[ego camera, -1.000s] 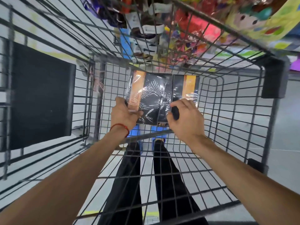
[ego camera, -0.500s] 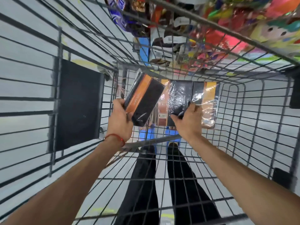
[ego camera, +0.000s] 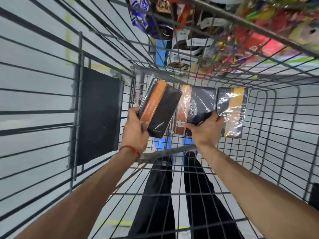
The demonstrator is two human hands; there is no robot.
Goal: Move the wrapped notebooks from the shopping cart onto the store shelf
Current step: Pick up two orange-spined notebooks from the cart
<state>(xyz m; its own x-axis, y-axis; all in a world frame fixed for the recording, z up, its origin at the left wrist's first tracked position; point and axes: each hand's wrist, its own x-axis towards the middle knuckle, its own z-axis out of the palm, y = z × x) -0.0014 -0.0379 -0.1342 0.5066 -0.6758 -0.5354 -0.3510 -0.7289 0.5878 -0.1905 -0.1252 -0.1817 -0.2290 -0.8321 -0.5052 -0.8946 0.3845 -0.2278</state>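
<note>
**Wrapped notebooks in shopping cart: two in hand, one lying**

- **Lifted notebook** [ego camera: 160, 107]. Your left hand [ego camera: 136, 130] gripped it at its near end, with the fingers curled round the left edge. It was raised clear of the cart floor [ego camera: 269, 135]. Its long axis ran away from you and leaned right at the far end. The orange band ran along that axis on the left side, cover facing up. Holding it by the end probably kept the slick wrap from slipping and left the far end free to lead onto the shelf.
- **Middle notebook** [ego camera: 198, 107]. Your right hand [ego camera: 207, 133] held its near edge with the fingers curled over it. The notebook was low in the cart and its long axis pointed away from you. Another wrapped cover showed beneath it. The edge grip was probably meant to peel it off that one.
- **Right notebook** [ego camera: 231, 111]. No hand was on it. It lay flat just beside the middle one, parallel to it, with its yellow band running along its length.
- **Store shelf** [ego camera: 224, 31]. It stood beyond the far wall of the cart, packed with bright goods. None of the three notebooks was on it.
</note>
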